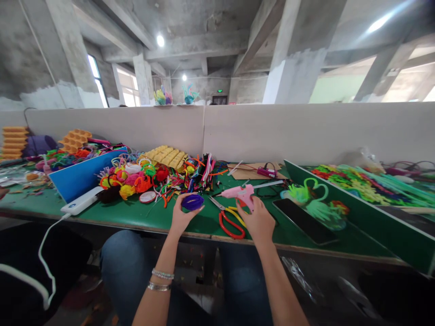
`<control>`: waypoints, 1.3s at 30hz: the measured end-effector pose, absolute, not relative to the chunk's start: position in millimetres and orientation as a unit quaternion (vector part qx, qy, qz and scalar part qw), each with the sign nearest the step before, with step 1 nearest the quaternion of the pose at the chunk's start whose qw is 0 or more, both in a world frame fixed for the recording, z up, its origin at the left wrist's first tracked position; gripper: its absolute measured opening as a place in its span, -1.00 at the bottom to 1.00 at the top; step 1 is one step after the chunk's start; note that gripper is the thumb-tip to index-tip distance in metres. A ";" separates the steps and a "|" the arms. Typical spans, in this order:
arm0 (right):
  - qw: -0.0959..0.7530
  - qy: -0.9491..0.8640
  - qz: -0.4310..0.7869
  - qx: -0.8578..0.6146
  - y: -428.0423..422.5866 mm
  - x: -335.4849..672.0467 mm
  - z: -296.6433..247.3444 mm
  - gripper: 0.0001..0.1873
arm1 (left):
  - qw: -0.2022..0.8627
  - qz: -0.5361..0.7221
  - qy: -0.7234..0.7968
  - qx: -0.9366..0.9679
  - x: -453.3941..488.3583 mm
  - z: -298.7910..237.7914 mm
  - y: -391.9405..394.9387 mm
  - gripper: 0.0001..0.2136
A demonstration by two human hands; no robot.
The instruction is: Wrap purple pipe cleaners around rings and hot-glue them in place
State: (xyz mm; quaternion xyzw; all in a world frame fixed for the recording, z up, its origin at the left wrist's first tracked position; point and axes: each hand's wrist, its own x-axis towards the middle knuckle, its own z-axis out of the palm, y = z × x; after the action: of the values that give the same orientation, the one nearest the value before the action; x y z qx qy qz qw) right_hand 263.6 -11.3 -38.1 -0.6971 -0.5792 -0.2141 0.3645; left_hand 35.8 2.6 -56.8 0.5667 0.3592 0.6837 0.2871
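My left hand (182, 214) is closed around a purple rounded piece that looks made of pipe cleaners (192, 202), held just above the table's front part. My right hand (257, 220) grips a pink glue gun (240, 193) by its handle. A clear glue stick (268, 184) sticks out of the gun's back, and its nozzle points left toward the purple piece, apart from it. Between my hands lie scissors with red handles (231, 227), and a yellow-handled tool (238, 216) partly under my right hand.
A black phone (304, 221) and green fuzzy swan-like figures (317, 206) lie to the right, beside a dark green divider (360, 213). Left are a heap of colourful pipe-cleaner pieces (136, 179), a white power strip (83, 201) and a blue divider (90, 174). A white partition (244, 133) stands behind.
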 end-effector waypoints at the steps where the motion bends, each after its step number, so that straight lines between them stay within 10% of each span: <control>1: 0.356 -0.568 -0.192 -0.717 -11.1 269.0 -37.0 -0.53 | 0.292 0.696 0.363 0.547 35.8 -57.0 4.4 -0.52; 12: 0.211 -0.589 -0.168 -0.762 -11.3 288.8 -39.8 -0.65 | 0.242 0.842 0.400 0.270 26.1 -56.7 16.6 -0.46; 21: 0.324 -0.717 -0.114 -0.607 -22.3 251.0 -18.0 -0.76 | 0.228 0.837 0.438 0.236 21.2 -61.0 20.8 -0.51; 39: 0.058 -0.877 -0.088 -0.468 65.2 130.3 -5.5 -0.77 | 0.245 0.831 0.433 0.248 21.2 -62.1 22.8 -0.49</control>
State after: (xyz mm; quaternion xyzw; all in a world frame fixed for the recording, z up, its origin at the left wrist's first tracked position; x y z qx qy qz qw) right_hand 130.3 65.2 -5.5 -0.4681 -0.8773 -0.0884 0.0583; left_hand 21.2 22.8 -62.1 0.2479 0.4333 0.8310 0.2453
